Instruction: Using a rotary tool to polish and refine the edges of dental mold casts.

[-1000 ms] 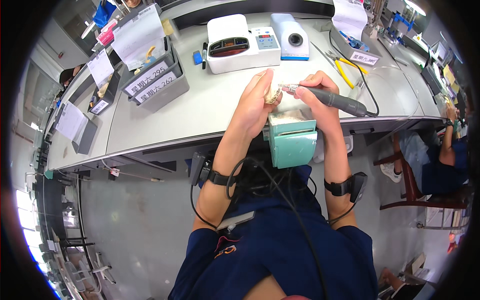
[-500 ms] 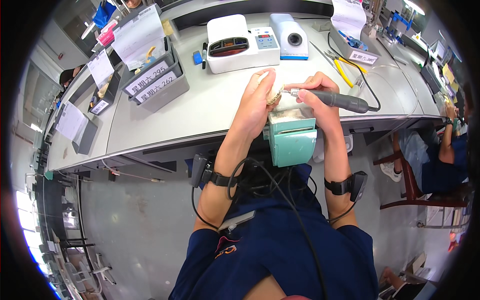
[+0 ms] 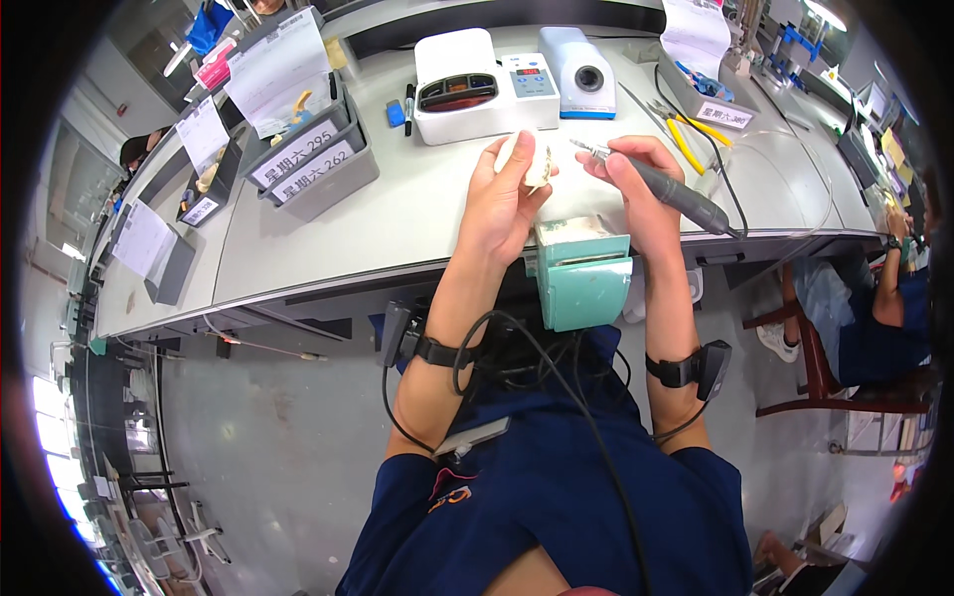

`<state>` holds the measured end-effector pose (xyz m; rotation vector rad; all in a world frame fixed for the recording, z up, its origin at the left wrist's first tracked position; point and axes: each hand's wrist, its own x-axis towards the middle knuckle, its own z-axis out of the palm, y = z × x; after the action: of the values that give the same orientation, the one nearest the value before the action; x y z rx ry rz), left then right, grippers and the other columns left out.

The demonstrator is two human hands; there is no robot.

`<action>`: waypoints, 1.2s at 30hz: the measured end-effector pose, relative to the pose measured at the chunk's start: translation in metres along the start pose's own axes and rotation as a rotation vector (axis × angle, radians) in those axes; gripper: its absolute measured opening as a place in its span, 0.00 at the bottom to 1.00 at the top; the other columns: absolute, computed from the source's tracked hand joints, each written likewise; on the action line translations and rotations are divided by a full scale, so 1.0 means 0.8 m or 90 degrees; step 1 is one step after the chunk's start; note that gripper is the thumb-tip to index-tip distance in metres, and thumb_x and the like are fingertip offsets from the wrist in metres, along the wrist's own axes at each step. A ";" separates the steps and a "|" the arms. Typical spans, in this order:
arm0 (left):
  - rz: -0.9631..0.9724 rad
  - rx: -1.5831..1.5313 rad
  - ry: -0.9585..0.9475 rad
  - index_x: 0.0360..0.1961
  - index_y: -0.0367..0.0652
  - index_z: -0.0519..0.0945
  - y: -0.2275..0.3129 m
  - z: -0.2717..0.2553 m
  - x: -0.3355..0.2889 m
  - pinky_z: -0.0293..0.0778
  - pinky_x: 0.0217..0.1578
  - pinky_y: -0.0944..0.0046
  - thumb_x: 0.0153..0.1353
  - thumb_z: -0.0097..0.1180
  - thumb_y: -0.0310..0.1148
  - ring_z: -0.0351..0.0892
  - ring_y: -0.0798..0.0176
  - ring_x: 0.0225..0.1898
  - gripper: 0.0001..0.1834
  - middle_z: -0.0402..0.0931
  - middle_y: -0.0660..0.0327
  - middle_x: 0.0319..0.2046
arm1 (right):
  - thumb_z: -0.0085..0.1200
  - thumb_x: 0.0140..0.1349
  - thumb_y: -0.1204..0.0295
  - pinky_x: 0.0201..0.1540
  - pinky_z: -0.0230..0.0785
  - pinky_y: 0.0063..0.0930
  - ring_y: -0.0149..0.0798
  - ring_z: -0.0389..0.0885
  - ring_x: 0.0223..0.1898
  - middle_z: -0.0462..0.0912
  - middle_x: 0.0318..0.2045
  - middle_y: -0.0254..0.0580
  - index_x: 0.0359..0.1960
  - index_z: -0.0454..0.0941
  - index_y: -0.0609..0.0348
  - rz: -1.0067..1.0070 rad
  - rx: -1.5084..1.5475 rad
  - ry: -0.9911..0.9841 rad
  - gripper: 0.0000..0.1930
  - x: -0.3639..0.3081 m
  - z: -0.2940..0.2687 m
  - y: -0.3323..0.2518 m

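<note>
My left hand (image 3: 505, 199) is closed around a pale dental model (image 3: 538, 169) with a toothed, yellowish edge facing right. In my right hand (image 3: 646, 194) lies a dark rotary handpiece (image 3: 688, 204), gripped like a pen. Its metal tip (image 3: 584, 147) points up and left, apart from the model by a small gap. Both hands are above the bench's front edge, on either side of a green box-like fixture (image 3: 586, 288) with a dusty top. My fingers cover much of the model.
A white device with a small display (image 3: 483, 111) and a white-blue unit with a round opening (image 3: 577, 79) stand behind my hands. Yellow-handled pliers (image 3: 686, 147) lie right. Grey bins (image 3: 323, 184) stand left. A cord (image 3: 723, 164) trails from the handpiece. Another person (image 3: 879, 308) sits far right.
The handpiece tip has come away from the model, and a gap now separates them. My left hand has turned the model, showing more of its pale side.
</note>
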<state>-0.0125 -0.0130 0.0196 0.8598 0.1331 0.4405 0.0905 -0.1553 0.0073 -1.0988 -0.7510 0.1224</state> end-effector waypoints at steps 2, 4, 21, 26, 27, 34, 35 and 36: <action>0.029 0.024 0.127 0.52 0.40 0.68 0.000 0.015 -0.006 0.78 0.37 0.73 0.71 0.53 0.45 0.78 0.70 0.40 0.20 0.76 0.59 0.42 | 0.58 0.62 0.77 0.48 0.80 0.32 0.41 0.86 0.39 0.82 0.36 0.47 0.42 0.75 0.66 -0.029 -0.043 -0.010 0.08 -0.002 -0.003 0.000; 0.035 0.025 0.125 0.51 0.40 0.69 -0.002 0.016 -0.005 0.79 0.37 0.73 0.71 0.53 0.46 0.78 0.70 0.39 0.20 0.75 0.60 0.40 | 0.63 0.57 0.80 0.47 0.76 0.27 0.35 0.85 0.42 0.85 0.36 0.44 0.36 0.79 0.65 -0.025 -0.022 -0.076 0.07 -0.008 0.000 -0.012; 0.033 0.078 0.045 0.52 0.42 0.73 -0.010 0.003 -0.001 0.67 0.35 0.71 0.74 0.45 0.47 0.69 0.73 0.34 0.19 0.72 0.65 0.35 | 0.67 0.54 0.80 0.41 0.74 0.21 0.25 0.81 0.36 0.87 0.39 0.45 0.34 0.82 0.64 -0.020 -0.085 -0.112 0.07 -0.009 0.014 -0.013; 0.030 0.055 0.036 0.51 0.41 0.72 -0.010 0.002 -0.001 0.68 0.31 0.72 0.74 0.47 0.47 0.69 0.74 0.32 0.19 0.74 0.64 0.35 | 0.66 0.56 0.79 0.42 0.74 0.20 0.25 0.81 0.36 0.86 0.36 0.43 0.36 0.81 0.64 -0.036 -0.045 -0.097 0.08 -0.008 0.011 -0.015; 0.030 0.055 0.035 0.51 0.41 0.72 -0.011 0.001 0.000 0.68 0.31 0.72 0.74 0.47 0.47 0.69 0.74 0.32 0.19 0.74 0.64 0.35 | 0.66 0.56 0.79 0.42 0.74 0.20 0.25 0.81 0.36 0.86 0.36 0.43 0.36 0.81 0.64 -0.037 -0.045 -0.096 0.08 -0.008 0.010 -0.013; 0.076 0.086 0.084 0.50 0.39 0.69 -0.013 0.011 -0.004 0.74 0.32 0.71 0.69 0.56 0.45 0.76 0.71 0.33 0.21 0.77 0.59 0.38 | 0.64 0.57 0.79 0.40 0.73 0.20 0.26 0.81 0.35 0.85 0.34 0.42 0.35 0.79 0.64 -0.035 -0.062 -0.028 0.07 -0.007 0.006 -0.011; 0.114 0.096 0.124 0.49 0.39 0.68 -0.012 0.015 -0.005 0.76 0.32 0.70 0.68 0.58 0.45 0.78 0.70 0.33 0.22 0.77 0.57 0.38 | 0.64 0.57 0.79 0.40 0.73 0.20 0.26 0.81 0.35 0.85 0.34 0.42 0.34 0.79 0.63 -0.037 -0.061 -0.036 0.06 -0.007 0.006 -0.012; 0.115 0.096 0.125 0.49 0.39 0.68 -0.013 0.013 -0.005 0.76 0.32 0.70 0.68 0.58 0.45 0.78 0.70 0.33 0.22 0.77 0.57 0.38 | 0.64 0.57 0.79 0.40 0.73 0.20 0.26 0.81 0.35 0.85 0.34 0.42 0.34 0.79 0.63 -0.036 -0.061 -0.037 0.06 -0.008 0.007 -0.014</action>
<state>-0.0100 -0.0278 0.0184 0.9793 0.2729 0.6916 0.0793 -0.1588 0.0149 -1.1676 -0.8473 0.0710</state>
